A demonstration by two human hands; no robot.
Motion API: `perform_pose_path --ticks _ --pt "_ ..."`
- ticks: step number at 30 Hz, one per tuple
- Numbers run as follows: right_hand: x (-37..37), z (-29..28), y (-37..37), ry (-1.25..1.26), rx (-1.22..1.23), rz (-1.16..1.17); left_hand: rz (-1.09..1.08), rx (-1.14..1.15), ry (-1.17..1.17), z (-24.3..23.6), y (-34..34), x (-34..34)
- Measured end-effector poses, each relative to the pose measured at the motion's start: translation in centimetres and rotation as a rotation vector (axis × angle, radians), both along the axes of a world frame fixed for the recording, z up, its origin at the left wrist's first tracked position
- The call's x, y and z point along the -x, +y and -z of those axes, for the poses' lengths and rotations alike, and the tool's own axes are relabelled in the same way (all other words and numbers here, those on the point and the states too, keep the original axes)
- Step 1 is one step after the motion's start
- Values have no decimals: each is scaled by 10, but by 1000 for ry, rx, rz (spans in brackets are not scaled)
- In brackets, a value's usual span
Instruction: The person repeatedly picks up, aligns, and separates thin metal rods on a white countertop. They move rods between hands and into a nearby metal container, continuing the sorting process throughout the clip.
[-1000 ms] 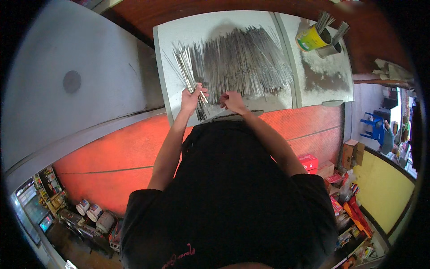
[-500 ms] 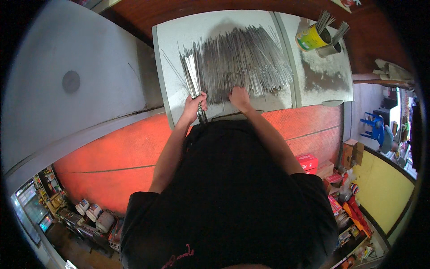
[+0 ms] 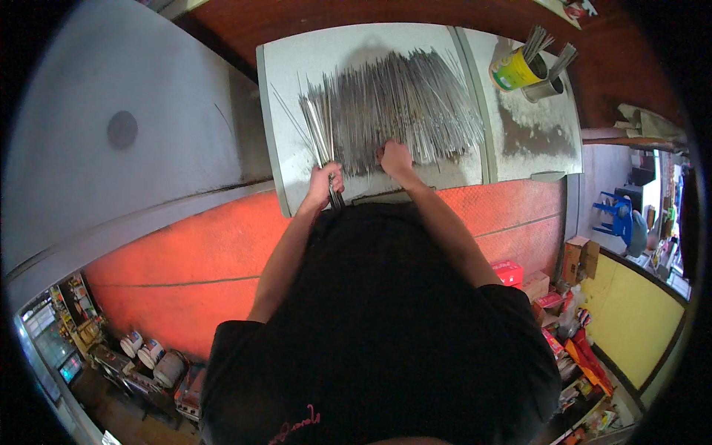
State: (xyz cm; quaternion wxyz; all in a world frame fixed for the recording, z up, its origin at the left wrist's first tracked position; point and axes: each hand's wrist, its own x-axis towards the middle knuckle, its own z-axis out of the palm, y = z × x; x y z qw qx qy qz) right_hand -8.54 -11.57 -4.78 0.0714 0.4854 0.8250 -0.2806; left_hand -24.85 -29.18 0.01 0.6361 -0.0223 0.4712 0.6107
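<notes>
Many thin metal skewers (image 3: 404, 104) lie side by side in a wide layer on a white panel (image 3: 285, 63), pointing away from me. My left hand (image 3: 323, 182) is wrapped round the near ends of a bundle of metal skewers (image 3: 316, 127), held at the layer's left edge. Their long shafts fan out forward, and a few stray ones lean left. My right hand (image 3: 397, 158) rests at the near ends of the layer, fingers curled in a pinch. Whatever is between those fingertips is too small to make out.
A yellow-green can (image 3: 512, 72) and a metal can (image 3: 544, 90), both with skewers in them, stand on the stained panel (image 3: 538, 130) at right. Beyond is a brown wooden edge (image 3: 334, 16). A large grey surface (image 3: 170, 111) lies left; red boxes (image 3: 507, 273) are lower right.
The view has shifted slightly. Both hands stay in nearly the same places; the bundle in my left hand has turned a little and reflects less light.
</notes>
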Motion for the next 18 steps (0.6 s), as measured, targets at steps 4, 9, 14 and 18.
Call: perform_pose_path --ticks 4,9,14,18 --pt "5 7 0 -106 -55 -44 47 119 236 -9 14 -6" --pt "8 -7 -1 -127 -67 -201 79 158 266 -12 27 -6" --pt "-11 17 4 11 24 -247 142 165 317 -7 48 -13" --pt "-16 -11 -18 279 99 34 181 268 398 0 63 -22"
